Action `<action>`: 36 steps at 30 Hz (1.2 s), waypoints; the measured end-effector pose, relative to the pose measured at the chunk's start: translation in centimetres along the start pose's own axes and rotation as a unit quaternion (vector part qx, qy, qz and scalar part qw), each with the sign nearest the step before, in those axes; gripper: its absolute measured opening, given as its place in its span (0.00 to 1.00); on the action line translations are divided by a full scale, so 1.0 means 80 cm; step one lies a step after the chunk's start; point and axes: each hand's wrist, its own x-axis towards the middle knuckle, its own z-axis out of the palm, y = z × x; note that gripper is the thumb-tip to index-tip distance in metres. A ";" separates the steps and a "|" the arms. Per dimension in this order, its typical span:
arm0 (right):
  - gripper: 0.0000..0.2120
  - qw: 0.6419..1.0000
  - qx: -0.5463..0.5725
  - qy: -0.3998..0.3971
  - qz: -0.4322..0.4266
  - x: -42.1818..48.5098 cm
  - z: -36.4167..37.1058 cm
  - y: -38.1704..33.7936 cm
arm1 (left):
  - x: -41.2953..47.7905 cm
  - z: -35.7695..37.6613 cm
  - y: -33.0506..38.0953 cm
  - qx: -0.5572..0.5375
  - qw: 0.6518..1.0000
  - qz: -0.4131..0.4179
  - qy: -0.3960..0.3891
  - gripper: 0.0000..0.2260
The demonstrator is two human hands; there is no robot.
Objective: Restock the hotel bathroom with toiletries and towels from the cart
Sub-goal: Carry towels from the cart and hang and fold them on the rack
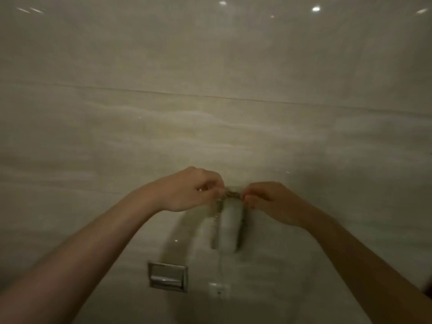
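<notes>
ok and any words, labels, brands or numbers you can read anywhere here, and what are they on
None can be read in this dim, blurred frame.
Pale cylinder in the dark metal wall bracket, whose top the left hand and right hand pinch: too blurred, no label legible.
Silver recessed metal paper holder: no marking visible.
Small white wall plate: one dark dot, no lettering.
Beige glossy wall tiles: plain.
</notes>
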 end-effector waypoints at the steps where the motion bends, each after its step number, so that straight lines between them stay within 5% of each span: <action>1: 0.07 1.000 0.014 0.016 0.020 -0.024 -0.011 0.024 | 0.020 0.021 0.020 -0.013 1.000 0.013 -0.004 0.11; 7: 0.08 0.984 0.082 0.079 0.135 -0.172 -0.068 0.156 | 0.137 0.151 0.142 -0.086 0.993 0.078 -0.028 0.10; 18: 0.08 0.909 0.137 0.202 0.338 -0.407 -0.162 0.307 | 0.298 0.326 0.348 -0.261 0.930 0.167 -0.200 0.07; 28: 0.12 0.796 0.190 0.315 0.480 -0.535 -0.199 0.429 | 0.419 0.480 0.475 -0.428 0.830 0.073 -0.350 0.11; 36: 0.13 0.733 0.195 0.357 0.546 -0.568 -0.255 0.570 | 0.557 0.566 0.569 -0.476 0.801 0.047 -0.359 0.10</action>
